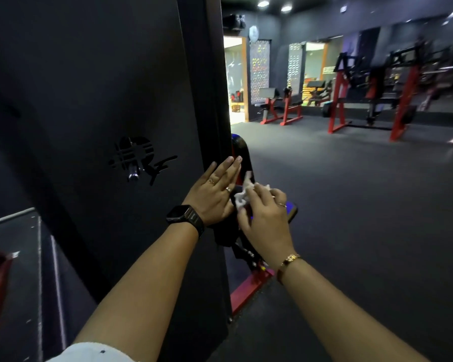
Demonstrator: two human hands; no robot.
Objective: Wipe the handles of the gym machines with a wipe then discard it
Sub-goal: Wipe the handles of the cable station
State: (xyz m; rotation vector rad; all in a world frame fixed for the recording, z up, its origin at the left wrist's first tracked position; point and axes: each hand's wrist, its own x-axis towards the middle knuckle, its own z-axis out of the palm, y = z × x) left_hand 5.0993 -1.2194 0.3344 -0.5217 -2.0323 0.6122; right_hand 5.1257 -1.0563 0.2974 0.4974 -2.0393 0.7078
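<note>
Bracing the left hand (215, 190), fingers (228, 168) straight and flat, against the edge of the black machine panel (102, 126), seemingly to steady things, the person pinches the crumpled white wipe (242, 195) in the curled right hand (266, 218), holding it right at the dark handle (224, 232) tucked between both hands.

The left hand (213, 197) wears a black watch (180, 217), the right hand (266, 223) a gold bracelet (288, 263).

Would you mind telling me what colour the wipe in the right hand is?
White, crumpled; the wipe shows best in the head view.
</note>
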